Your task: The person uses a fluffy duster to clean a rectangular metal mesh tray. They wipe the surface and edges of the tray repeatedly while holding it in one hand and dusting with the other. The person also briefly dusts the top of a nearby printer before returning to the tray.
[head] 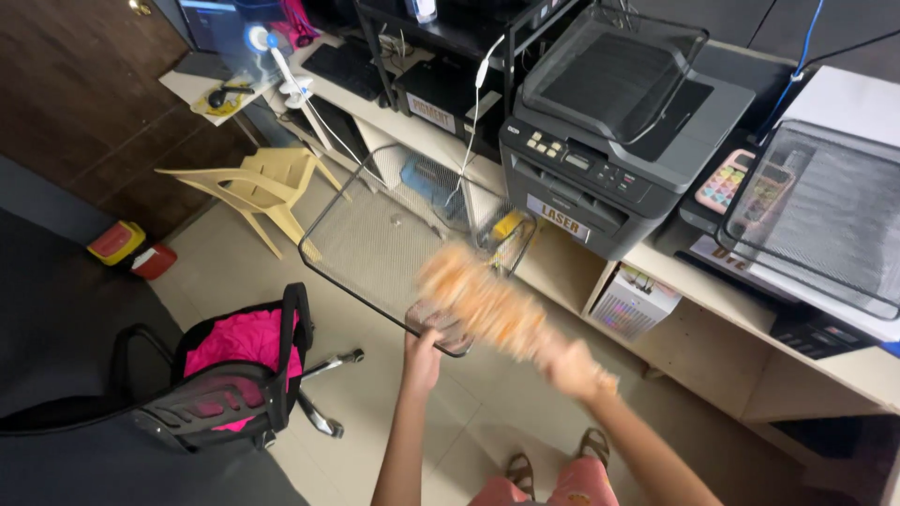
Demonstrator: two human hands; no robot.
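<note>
One office chair [234, 375], one plastic chair [258, 187]. Left hand [422, 361] grips one mesh tray [375, 244], held over the floor, long axis toward upper left. Right hand [572, 367] clenches one blurred orange duster [483, 302], pointing upper left. One printer [609, 122].

From my remote seat the room read evenly lit — soft, diffuse light with only faint shadows under the office chair [246, 375] and the plastic chair [258, 187]. The printer [619, 131] lid carried a mild sheen. My right hand [577, 368] and the orange duster [483, 300] it held were smeared by motion blur, while the wire mesh tray [375, 239] stayed fairly sharp. Straight shelf lines bowed toward the edges — wide-lens distortion. The top-left corner fell dim.
</note>
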